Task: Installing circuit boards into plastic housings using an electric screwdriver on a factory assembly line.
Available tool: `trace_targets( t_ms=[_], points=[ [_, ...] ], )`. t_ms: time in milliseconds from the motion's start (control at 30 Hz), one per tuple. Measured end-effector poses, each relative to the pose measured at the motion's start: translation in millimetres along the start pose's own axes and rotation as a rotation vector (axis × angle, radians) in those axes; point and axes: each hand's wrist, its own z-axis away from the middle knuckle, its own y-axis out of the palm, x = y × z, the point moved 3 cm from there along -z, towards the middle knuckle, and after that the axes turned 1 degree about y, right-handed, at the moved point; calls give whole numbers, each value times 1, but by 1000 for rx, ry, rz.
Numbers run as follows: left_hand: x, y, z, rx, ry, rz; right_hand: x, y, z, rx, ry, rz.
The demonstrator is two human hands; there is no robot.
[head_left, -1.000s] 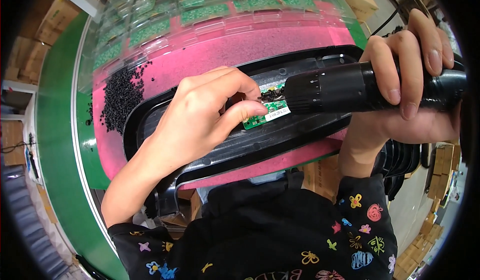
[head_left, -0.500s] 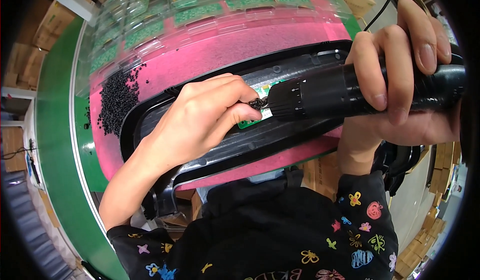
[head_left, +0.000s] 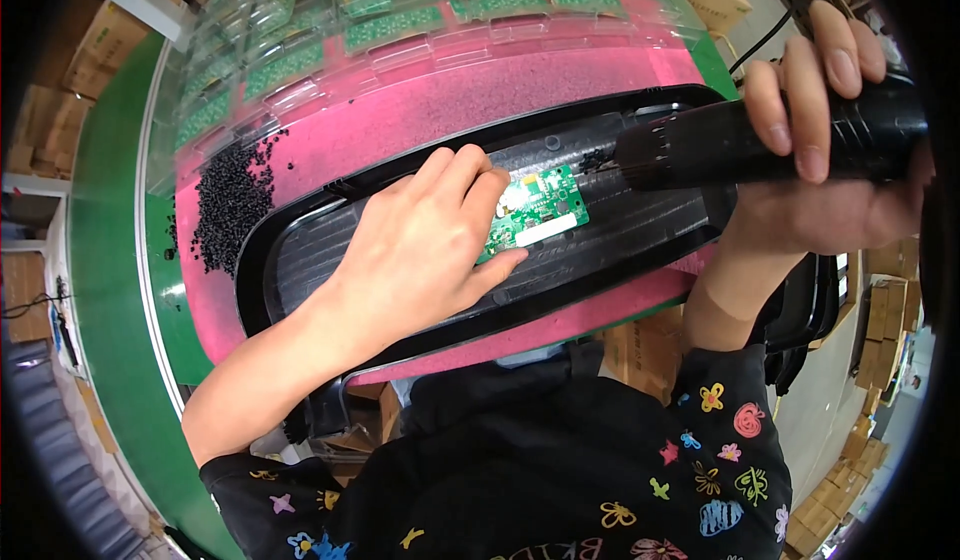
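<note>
A green circuit board [head_left: 556, 198] with a white strip along its near edge lies over the black plastic housing [head_left: 330, 260]. My left hand [head_left: 420, 235] grips its left side, fingers at the upper left and thumb at the near edge; the fingertips are partly hidden. My right hand [head_left: 800, 150] is wrapped around a thick black electric screwdriver [head_left: 690, 145], held nearly level. Its front end is to the right of the board, apart from it, above the housing. A small dark piece [head_left: 600, 157] shows at that end, too blurred to make out.
The housing rests on a pink mat [head_left: 430, 105] over a green table [head_left: 115, 260]. On the mat's left is a pile of tiny black parts [head_left: 232, 200]. Beyond it, a clear plastic tray [head_left: 380, 45] holds several green boards. A dark cable [head_left: 775, 30] runs at the upper right.
The screwdriver has moved right and slightly up, away from the board. My left fingers have left the screwdriver's tip and shifted to the board's left side, baring more of the board.
</note>
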Motion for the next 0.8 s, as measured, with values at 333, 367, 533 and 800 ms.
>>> trace_targets(
  t_ms=[333, 367, 533, 800],
  points=[
    [16, -14, 3, 322, -324, 1358, 50, -49, -3, -128, -36, -50],
    [15, -14, 3, 326, -322, 1356, 51, -49, -2, -130, -38, -42],
    [19, -10, 10, 350, -351, 1636, 56, -49, 2, -135, -42, 1],
    [26, -10, 10, 407, -291, 1712, 50, -48, 0, -139, -8, 29]
  ],
)
